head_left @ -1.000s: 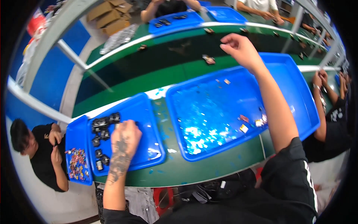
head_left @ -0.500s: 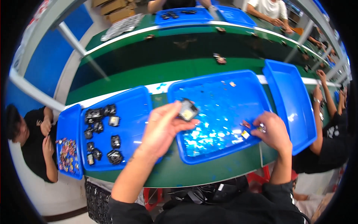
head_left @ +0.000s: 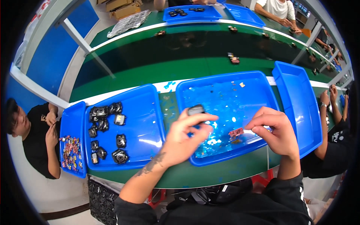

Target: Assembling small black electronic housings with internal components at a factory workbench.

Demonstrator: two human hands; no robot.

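Note:
My left hand (head_left: 185,138) reaches over the left edge of the wet blue tray (head_left: 228,77). It holds a small black plastic housing (head_left: 196,109) with a grey face, partly hidden behind the fingers. My right hand (head_left: 277,131) is pinched above the tray's right half. At its fingertips is a small red circuit board (head_left: 236,132) with parts hanging below it. Bluish bits and shiny fragments are scattered across the tray floor under both hands. A small pale piece (head_left: 242,85) lies near the far edge.
Several black camera-like housings (head_left: 120,156) lie in the left blue tray (head_left: 144,112). Beside it, a narrow tray (head_left: 73,112) holds many small colourful parts. Another blue tray (head_left: 300,101) stands at right. Circuit boards (head_left: 234,59) lie along the dark green belt (head_left: 180,48). Co-workers sit on both sides and opposite.
My left hand has turned, tipping the housing and moving right. My right hand has risen slightly, with the red board now showing at its fingertips. The whole view has shifted a little.

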